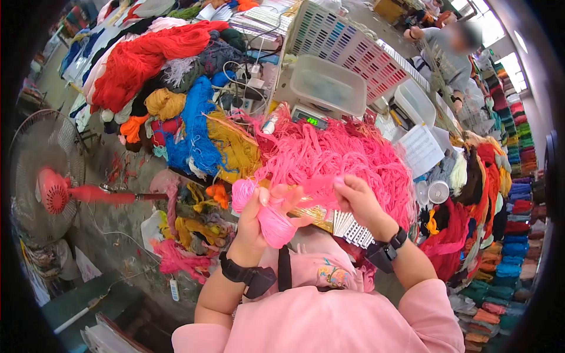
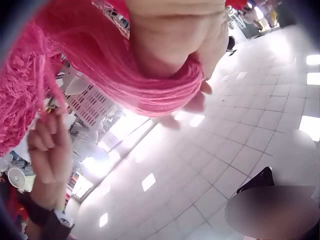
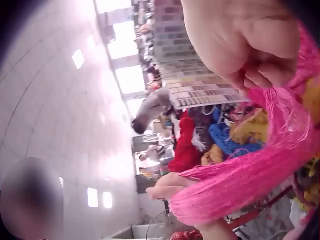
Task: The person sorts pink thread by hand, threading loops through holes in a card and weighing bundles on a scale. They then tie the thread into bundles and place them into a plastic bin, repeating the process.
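A loop of bright pink yarn (image 1: 275, 226) hangs round my left hand (image 1: 254, 220), bulging out on both sides of it. The left wrist view shows the yarn (image 2: 150, 97) passing between thumb and palm, with the fingers partly hidden behind it. My right hand (image 1: 360, 200) is held to the right, thumb and fingertips pinching pink strands stretched across from the left hand. In the right wrist view the curled right fingers (image 3: 267, 75) hold one end of the yarn band. Just beyond both hands lies a large heap of loose pink yarn (image 1: 347, 156).
A scale (image 1: 309, 119) reading 285 carries a clear plastic bin (image 1: 328, 85) behind the heap. Blue yarn (image 1: 197, 126) and red yarn (image 1: 156, 62) lie to the left. A standing fan (image 1: 56, 191) is at far left. Another person (image 1: 450, 50) is at back right.
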`<state>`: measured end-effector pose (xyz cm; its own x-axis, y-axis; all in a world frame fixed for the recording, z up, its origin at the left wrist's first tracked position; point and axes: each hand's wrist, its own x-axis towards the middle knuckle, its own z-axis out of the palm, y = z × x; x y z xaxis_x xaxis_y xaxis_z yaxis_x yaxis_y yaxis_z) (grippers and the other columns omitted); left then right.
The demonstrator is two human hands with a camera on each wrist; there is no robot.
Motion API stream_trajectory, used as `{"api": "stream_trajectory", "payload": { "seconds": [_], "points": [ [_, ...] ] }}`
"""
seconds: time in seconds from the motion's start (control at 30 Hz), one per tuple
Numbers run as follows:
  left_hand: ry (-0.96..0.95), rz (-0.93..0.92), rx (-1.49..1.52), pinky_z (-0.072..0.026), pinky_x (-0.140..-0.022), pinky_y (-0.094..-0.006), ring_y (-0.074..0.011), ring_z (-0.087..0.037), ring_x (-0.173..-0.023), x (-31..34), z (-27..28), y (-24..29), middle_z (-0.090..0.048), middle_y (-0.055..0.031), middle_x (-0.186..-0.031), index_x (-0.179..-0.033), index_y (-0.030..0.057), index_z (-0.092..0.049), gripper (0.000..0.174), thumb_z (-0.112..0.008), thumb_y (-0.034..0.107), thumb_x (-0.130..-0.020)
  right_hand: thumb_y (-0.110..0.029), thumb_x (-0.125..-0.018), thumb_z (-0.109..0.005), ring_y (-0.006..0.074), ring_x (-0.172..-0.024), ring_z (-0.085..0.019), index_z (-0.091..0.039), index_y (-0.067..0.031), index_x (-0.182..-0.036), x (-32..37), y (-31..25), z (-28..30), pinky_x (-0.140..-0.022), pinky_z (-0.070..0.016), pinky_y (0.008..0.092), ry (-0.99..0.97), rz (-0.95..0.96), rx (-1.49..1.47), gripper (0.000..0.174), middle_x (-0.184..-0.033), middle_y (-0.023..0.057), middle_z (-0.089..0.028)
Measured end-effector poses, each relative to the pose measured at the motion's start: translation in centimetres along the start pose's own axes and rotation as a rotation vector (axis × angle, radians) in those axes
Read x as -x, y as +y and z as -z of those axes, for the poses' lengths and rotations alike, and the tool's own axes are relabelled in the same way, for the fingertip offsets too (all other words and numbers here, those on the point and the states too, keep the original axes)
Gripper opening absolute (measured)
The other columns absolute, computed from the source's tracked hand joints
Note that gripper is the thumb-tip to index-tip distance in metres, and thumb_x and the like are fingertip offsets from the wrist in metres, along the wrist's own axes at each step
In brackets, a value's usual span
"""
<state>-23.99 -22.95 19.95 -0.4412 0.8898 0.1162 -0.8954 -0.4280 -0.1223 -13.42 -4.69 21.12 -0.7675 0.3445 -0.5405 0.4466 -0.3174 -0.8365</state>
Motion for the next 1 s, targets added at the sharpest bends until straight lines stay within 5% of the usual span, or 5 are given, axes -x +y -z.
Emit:
{"api": "stream_trajectory", "payload": {
  "seconds": [0.2, 0.3, 0.77, 0.83, 1.0],
  "points": [
    [-0.021, 0.038, -0.021, -0.0246, -0.085, -0.0607, -0.0284, -0.032, -0.113, 0.8, 1.1, -0.6, -0.048, -0.0067, -0.11, -0.074, 0.0129, -0.051, 0.023, -0.04, 0.031, -0.082, -0.011, -0.074, -0.051, 0.0218, -0.051, -0.05, -0.052, -0.002, -0.083, 1.7, -5.9, -5.9, -0.048, -0.041, 0.0272, -0.223, 0.628, 1.02, 0.013, -0.062, 0.007, -0.051],
    [0.0, 0.048, -0.032, -0.0269, -0.085, -0.0579, -0.0271, -0.036, -0.109, 1.1, 1.3, -0.1, -0.049, -0.0088, -0.106, -0.079, 0.0128, -0.053, 0.026, -0.04, 0.035, -0.082, -0.007, -0.07, -0.052, 0.0281, -0.06, -0.051, -0.053, -0.0018, -0.086, 2.2, -5.5, -6.0, -0.053, -0.0431, 0.0315, -0.357, 0.489, 1.304, 0.017, -0.071, 0.0123, -0.052],
    [0.063, 0.036, -0.382, -0.0375, -0.081, -0.0281, -0.0184, -0.043, -0.099, -0.1, 0.1, -1.1, -0.04, -0.0132, -0.112, -0.119, -0.0058, -0.027, 0.058, -0.032, 0.04, -0.084, -0.003, -0.071, -0.054, 0.0014, -0.049, -0.043, -0.057, 0.0022, -0.077, 1.0, -2.4, -8.5, -0.041, -0.0336, 0.0157, -0.171, 0.11, -0.033, 0.009, -0.062, -0.0012, -0.052],
    [0.246, -0.03, -1.002, -0.0386, -0.079, -0.0285, -0.0181, -0.044, -0.098, -0.1, 0.4, -1.5, -0.039, -0.0132, -0.113, -0.117, -0.0059, -0.029, 0.055, -0.033, 0.038, -0.084, -0.003, -0.071, -0.053, 0.0023, -0.05, -0.046, -0.058, 0.002, -0.077, 0.9, -1.7, -8.0, -0.041, -0.035, 0.0157, -0.121, 0.18, -0.096, 0.009, -0.061, -0.0002, -0.053],
    [0.197, -0.005, -0.458, -0.0392, -0.076, -0.0267, -0.0155, -0.048, -0.091, 0.1, 1.5, -1.0, -0.044, -0.0109, -0.107, -0.113, -0.0058, -0.034, 0.043, -0.037, 0.026, -0.085, -0.003, -0.073, -0.051, 0.0045, -0.049, -0.05, -0.058, 0.0019, -0.078, 1.2, -2.2, -7.5, -0.042, -0.0386, 0.016, -0.105, 0.052, -0.327, 0.01, -0.061, 0.0024, -0.055]
  ]
}}
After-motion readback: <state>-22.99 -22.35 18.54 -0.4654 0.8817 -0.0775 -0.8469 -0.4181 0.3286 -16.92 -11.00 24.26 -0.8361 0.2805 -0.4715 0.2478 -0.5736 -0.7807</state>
